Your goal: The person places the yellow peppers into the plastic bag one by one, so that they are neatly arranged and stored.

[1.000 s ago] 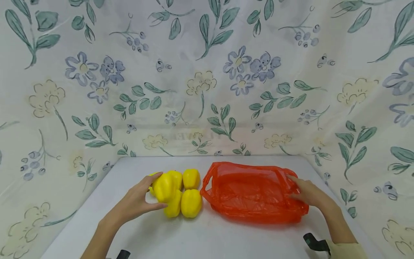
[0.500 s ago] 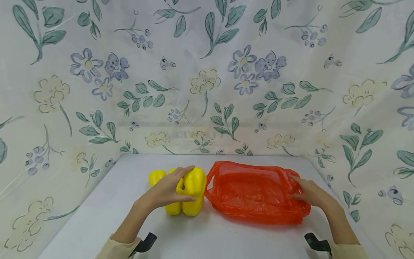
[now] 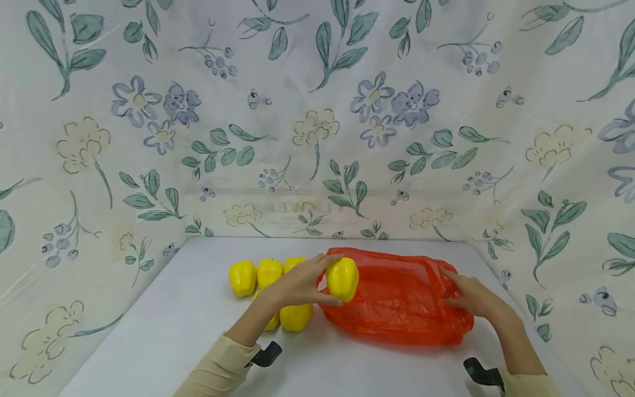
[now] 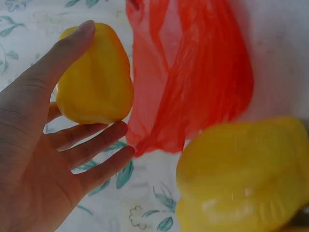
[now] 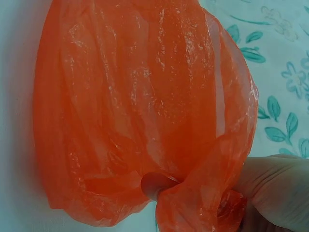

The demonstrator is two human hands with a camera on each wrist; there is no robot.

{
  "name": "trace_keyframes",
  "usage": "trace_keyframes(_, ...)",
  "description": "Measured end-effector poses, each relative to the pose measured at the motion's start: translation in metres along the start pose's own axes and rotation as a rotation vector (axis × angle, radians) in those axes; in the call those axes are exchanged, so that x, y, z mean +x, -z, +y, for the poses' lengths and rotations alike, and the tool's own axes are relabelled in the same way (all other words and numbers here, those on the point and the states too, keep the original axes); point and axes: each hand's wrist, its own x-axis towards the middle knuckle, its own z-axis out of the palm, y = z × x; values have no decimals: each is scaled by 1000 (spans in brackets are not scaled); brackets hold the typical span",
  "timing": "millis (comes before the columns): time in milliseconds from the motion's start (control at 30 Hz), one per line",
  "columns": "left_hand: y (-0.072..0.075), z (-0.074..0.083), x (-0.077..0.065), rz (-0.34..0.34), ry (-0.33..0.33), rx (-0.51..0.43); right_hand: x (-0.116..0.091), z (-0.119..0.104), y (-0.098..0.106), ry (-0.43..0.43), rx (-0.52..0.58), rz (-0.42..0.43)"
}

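A yellow bell pepper (image 3: 342, 280) is pinched between the thumb and fingers of my left hand (image 3: 303, 282), in front of the left end of a red plastic bag (image 3: 397, 298). The left wrist view shows the thumb over this bell pepper (image 4: 96, 77) and the fingers spread beneath it. My right hand (image 3: 475, 296) grips the bag's right end; in the right wrist view the film bunches between thumb (image 5: 157, 185) and fingers. Several more yellow peppers (image 3: 243, 278) stand left of the bag, some partly hidden behind my left hand and forearm.
The bag lies on a white table (image 3: 149, 342), its handle loop toward the peppers. A floral cloth (image 3: 278, 138) hangs behind and at both sides. Dark wrist-worn mounts (image 3: 268, 354) stick out near both sleeves.
My left hand has carried the bell pepper rightward, from over the other peppers to the bag's left end. The right hand keeps its grip on the bag, almost still.
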Motion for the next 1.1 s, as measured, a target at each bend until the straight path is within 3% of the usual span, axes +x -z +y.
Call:
trace_keyframes(67,-5,4,11,-21,-5,-10,-1,0,-1,-13,2,1)
trace_keyframes(333,-21,26,49,-82,-27,105,-1,4,-4,-11,-12,15)
trace_keyframes(767,-40,48,97,-136,-57,42,0,-1,1,2,-24,26)
trace_keyframes(1000,-59,49,116,-166,-55,7,2,-2,-2,-26,-28,22)
trace_keyframes(1100,-66,49,122,-179,-61,-52,2,-3,-3,-15,-41,30)
